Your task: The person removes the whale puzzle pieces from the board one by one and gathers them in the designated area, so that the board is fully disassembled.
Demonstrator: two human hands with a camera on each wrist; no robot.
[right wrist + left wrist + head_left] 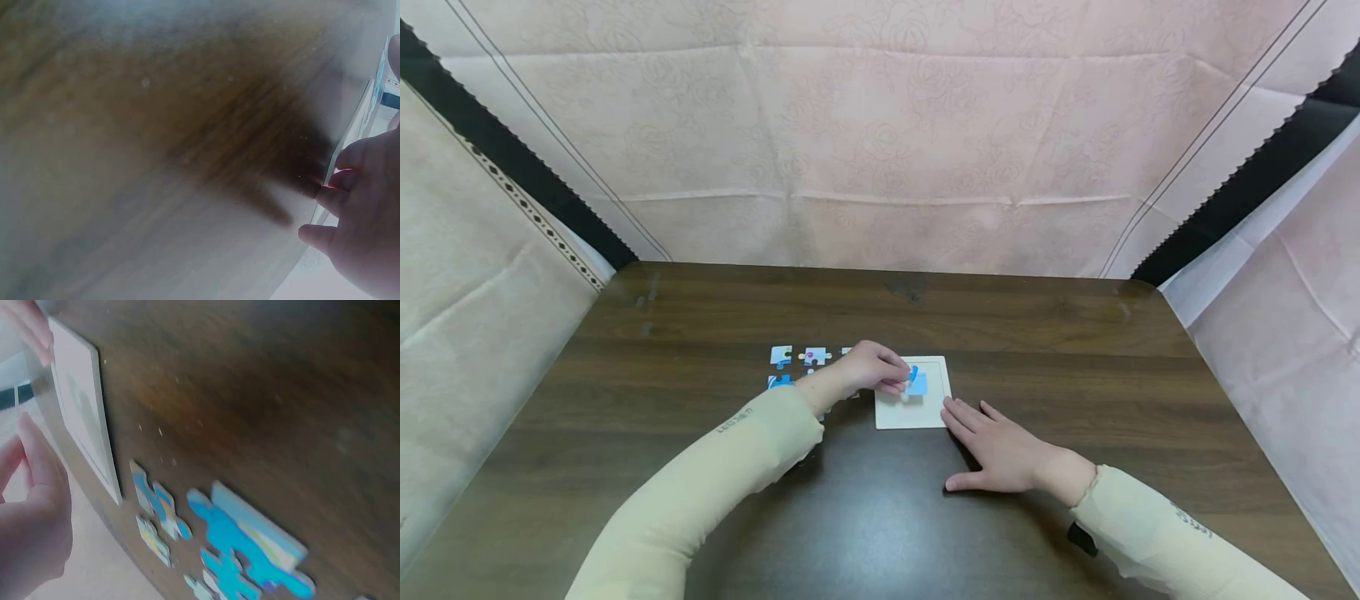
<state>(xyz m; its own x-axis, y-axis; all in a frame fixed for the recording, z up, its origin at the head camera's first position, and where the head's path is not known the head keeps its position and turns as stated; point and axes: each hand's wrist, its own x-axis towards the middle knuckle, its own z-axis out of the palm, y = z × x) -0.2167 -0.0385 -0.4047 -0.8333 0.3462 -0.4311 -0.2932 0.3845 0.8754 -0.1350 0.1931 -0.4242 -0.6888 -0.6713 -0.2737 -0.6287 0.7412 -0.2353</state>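
Observation:
In the head view, my left hand (877, 367) pinches a light-blue jigsaw puzzle piece (917, 384) with fingertips above the white puzzle frame (891, 421). Seen from the left wrist, that hand (37, 506) has its thumb and finger together, and the piece shows only as a thin edge. My right hand (1003, 450) lies palm down with fingers spread, fingertips at the frame's right edge. The right wrist view shows the same hand (362, 206) with its fingertips against the frame's side. Part of the frame's inside is hidden by the left hand and the piece.
Left of the frame, several loose puzzle pieces (781, 356) lie on the dark wooden table (1037, 333), partly covered by the left forearm. Blue pieces (244, 537) show close up in the left wrist view. Pale cloth (880, 125) hangs behind the table and at both sides.

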